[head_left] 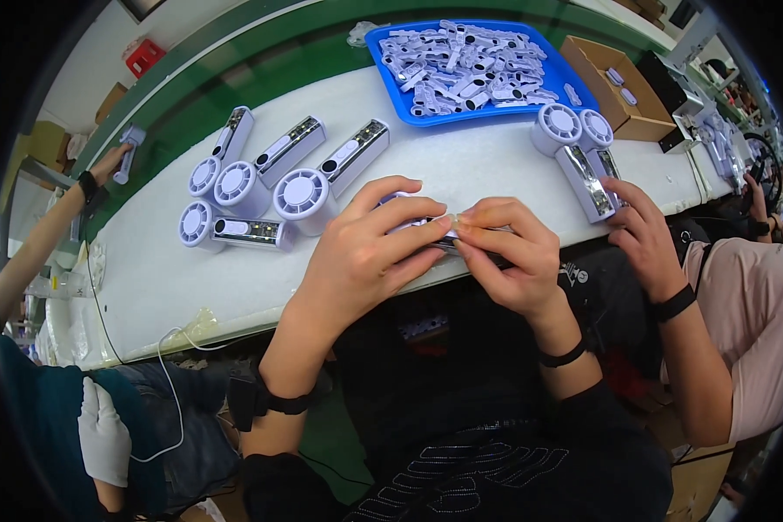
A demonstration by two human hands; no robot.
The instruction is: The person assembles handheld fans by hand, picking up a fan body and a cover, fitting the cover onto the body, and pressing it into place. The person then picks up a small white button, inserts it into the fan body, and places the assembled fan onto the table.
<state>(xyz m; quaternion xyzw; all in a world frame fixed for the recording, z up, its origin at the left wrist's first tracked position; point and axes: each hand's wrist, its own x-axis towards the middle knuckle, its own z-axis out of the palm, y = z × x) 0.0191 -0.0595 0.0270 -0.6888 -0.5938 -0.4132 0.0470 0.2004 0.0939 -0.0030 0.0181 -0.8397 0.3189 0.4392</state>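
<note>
In front of me, over the near edge of the table, my two hands meet at the fingertips. My left hand (365, 248) is closed around a pale lavender handheld fan (445, 244), mostly hidden behind my fingers. With thumb and fingers pinched together, my right hand (513, 252) grips something small at the fan's dark strip; what it is stays hidden. To the left lie several lavender handheld fans (304, 190), their round grilles facing up and their handles showing exposed electronics. At the right, a co-worker's hand (644, 239) touches another fan (585, 183).
A blue tray (395, 103) heaped with lavender casing parts (461, 70) stands at the back. Beside it is a cardboard box (644, 122) with a few small parts. At far left a co-worker's hand (109, 163) holds a lavender part; a white cable (176, 383) hangs off the table (148, 287).
</note>
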